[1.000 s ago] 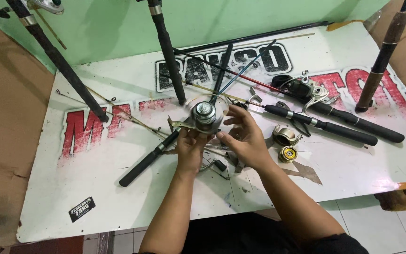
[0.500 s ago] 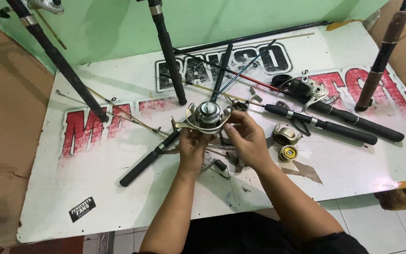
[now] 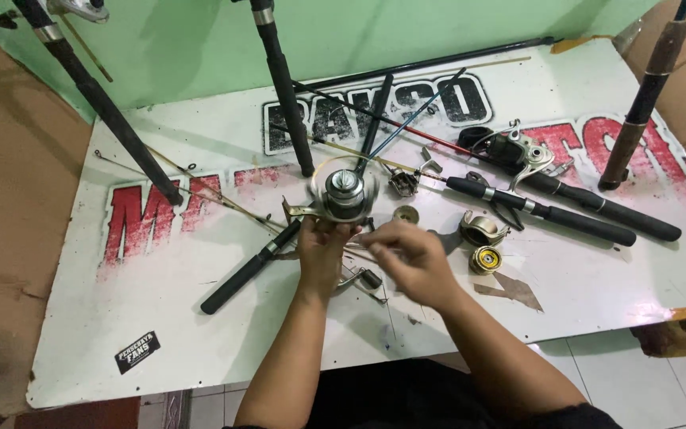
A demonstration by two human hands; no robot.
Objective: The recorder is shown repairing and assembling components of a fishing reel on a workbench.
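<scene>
One reel (image 3: 344, 195) above left hand (image 3: 321, 253), gripped.

Two bare forearms reach up from the bottom edge of the frame, uncovered from elbow to wrist, with no sleeves, gloves, watch or bracelet visible. The left hand (image 3: 321, 253) and the right hand (image 3: 408, 258) carry no rings that can be made out. Dark clothing (image 3: 406, 397), black or nearly so, fills the space beneath the arms.
</scene>
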